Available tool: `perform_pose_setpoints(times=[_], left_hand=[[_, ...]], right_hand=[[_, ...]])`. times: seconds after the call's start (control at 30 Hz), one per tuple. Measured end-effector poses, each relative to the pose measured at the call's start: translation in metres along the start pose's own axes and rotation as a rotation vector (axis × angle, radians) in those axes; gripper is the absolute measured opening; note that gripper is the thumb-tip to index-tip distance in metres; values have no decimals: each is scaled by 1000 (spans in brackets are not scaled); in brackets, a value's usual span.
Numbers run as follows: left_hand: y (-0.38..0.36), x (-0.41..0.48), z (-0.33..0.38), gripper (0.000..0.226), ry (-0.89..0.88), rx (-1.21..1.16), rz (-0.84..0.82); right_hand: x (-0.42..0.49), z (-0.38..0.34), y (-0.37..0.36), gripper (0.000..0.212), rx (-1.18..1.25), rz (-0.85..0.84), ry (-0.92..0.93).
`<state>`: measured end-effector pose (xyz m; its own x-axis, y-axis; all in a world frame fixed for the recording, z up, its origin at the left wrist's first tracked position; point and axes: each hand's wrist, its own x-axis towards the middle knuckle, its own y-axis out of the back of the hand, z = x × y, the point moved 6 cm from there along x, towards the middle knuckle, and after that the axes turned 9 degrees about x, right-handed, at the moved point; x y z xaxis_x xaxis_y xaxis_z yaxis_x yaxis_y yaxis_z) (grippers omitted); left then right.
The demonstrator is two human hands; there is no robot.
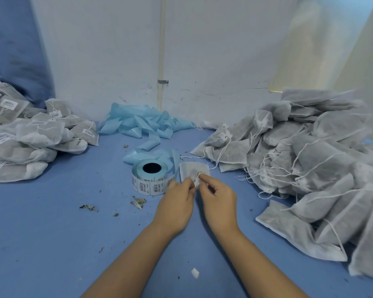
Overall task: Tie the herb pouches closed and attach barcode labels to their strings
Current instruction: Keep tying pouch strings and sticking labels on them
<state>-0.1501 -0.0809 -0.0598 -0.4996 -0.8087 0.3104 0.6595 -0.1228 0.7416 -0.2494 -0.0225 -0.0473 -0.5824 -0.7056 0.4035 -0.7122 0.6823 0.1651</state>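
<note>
Pouch (193, 170) lies on the blue counter (52, 222) just right of the label roll (149, 175); my left hand (175, 208) pinches its gathered neck, my right hand (219, 202) pinches the string (201, 174) looped there

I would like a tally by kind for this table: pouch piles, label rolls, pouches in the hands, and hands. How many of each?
Pouch piles: 2 (labelled pile, unlabelled pile)
Label roll: 1
Pouch in the hands: 1
Hands: 2 (left hand, right hand)
Total: 6
</note>
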Motion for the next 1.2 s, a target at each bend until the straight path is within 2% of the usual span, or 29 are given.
perform_pose_setpoints(times=[0.17, 0.27, 0.4, 0.6, 0.73, 0.93, 1.0, 1.1, 1.2], left_hand=[[4, 0, 0, 14, -16, -76, 42], [5, -1, 5, 19, -59, -109, 5], [4, -4, 8, 24, -76, -112, -29], [13, -3, 2, 20, 15, -307, 90], [18, -3, -4, 18, 85, -390, 177], [28, -9, -2, 14, 27, -240, 338], [24, -9, 0, 14, 8, -342, 290], [19, -6, 1, 10, 36, -562, 194], [15, -3, 2, 11, 79, -813, 104]], right_hand=[[2, -4, 3, 23, -5, 29, 29], [1, -5, 6, 22, 23, 57, 50], [3, 4, 11, 18, 158, 102, -47], [7, 10, 9, 13, 350, 91, -156], [5, 2, 0, 15, 276, -27, -113], [-1, -12, -6, 7, -59, -93, 50], [-1, -11, -5, 7, -81, -78, 42], [-1, -7, -3, 4, 18, -57, -30], [0, -5, -3, 10, 121, -65, -65]])
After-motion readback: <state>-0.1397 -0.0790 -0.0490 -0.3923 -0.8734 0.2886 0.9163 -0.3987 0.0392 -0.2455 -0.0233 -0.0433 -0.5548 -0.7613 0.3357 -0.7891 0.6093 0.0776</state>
